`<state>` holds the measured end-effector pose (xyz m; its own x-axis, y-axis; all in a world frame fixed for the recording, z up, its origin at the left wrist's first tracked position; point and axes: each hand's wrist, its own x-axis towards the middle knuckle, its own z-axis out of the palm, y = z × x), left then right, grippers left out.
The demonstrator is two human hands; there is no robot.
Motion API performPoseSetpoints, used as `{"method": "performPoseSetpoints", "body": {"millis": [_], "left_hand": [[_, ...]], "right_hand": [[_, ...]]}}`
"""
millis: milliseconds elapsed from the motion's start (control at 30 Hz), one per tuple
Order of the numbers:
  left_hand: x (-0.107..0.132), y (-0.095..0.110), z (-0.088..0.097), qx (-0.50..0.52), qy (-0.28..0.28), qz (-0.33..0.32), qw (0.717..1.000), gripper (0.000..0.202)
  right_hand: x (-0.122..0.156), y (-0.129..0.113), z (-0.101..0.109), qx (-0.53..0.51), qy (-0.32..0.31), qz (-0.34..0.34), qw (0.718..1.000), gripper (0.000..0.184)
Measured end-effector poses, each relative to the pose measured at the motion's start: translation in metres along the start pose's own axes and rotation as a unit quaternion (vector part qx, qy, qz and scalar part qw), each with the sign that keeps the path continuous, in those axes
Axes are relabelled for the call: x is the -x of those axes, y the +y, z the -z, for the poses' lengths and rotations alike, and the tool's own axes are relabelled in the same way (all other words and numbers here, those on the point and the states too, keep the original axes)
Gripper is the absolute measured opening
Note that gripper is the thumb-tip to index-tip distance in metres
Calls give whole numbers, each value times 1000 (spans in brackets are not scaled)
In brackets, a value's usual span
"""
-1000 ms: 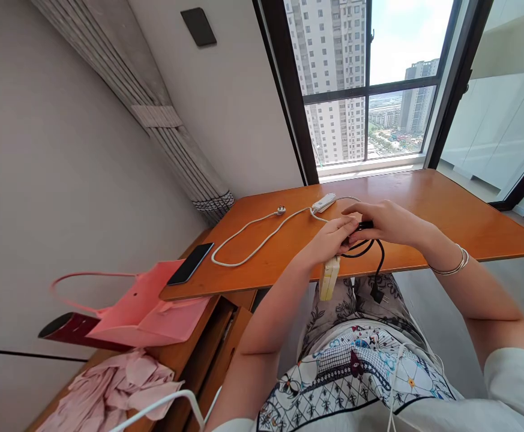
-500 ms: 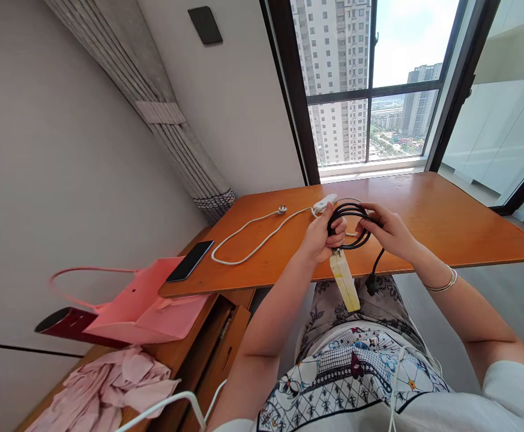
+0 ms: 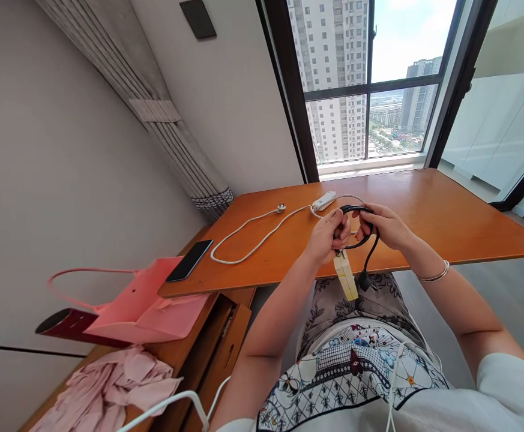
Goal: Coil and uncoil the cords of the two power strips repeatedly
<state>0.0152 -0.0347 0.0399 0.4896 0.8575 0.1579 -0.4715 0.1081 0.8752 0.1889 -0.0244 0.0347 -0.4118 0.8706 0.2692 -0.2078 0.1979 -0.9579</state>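
Over the near part of the wooden table, a black power cord (image 3: pixel 361 243) is looped into a coil between my hands. My left hand (image 3: pixel 331 235) is closed round the coil's left side. At its right, the fingers of my right hand (image 3: pixel 385 225) pinch the loops. A pale yellow power strip (image 3: pixel 345 276) hangs below my left hand, over my lap. The cord's black plug (image 3: pixel 365 282) dangles under the right hand. Behind my hands, a white power strip (image 3: pixel 324 200) lies on the table, with its white cord (image 3: pixel 262 245) and plug (image 3: pixel 280 208) stretched leftward.
The wooden table (image 3: pixel 446 222) reaches to the window. A black phone (image 3: pixel 189 260) rests at its left edge. Lower left, a pink bag (image 3: pixel 149 306), a dark red cylinder (image 3: pixel 75 327) and crumpled pink cloth (image 3: pixel 122 384) sit on a wooden cabinet (image 3: pixel 194 372).
The black coil has become tighter and narrower as my right hand moved slightly left and closer to my left hand. The hanging plug and yellow strip have shifted a little.
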Motion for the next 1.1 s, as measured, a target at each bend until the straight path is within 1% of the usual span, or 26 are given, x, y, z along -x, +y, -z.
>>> {"method": "performPoseSetpoints", "body": {"millis": [100,200,300,367,467,567,700,833,967,1100], "left_hand": [[0,2,-3,33,28,28,999,46],[1,4,-5,77,41,60,994,45],[5,6,-7,108,23,78,991,42],[7,6,-7,126,9,86,988,41],[9,6,-6,146,10,95,985,43],[9,5,-5,149,13,106,983,41],[9,4,-3,140,-2,118,983,38],[9,2,-1,133,-13,116,984,39],[9,0,-1,121,-25,134,983,46],[10,-1,-2,124,-26,139,982,44]], "right_hand": [[4,-2,-1,-76,-22,-21,997,32],[6,-1,-3,-104,-34,-22,994,31],[5,0,-6,-94,-30,-8,995,33],[4,1,-9,-73,-16,0,997,37],[3,1,-11,-43,12,3,999,45],[4,0,-12,-34,23,-3,999,47],[6,-2,-10,-45,19,-24,999,45],[6,-4,-9,-38,6,-53,998,42],[4,-4,-6,-31,-12,-69,997,39],[2,0,-1,-65,-48,-81,993,40]]}}
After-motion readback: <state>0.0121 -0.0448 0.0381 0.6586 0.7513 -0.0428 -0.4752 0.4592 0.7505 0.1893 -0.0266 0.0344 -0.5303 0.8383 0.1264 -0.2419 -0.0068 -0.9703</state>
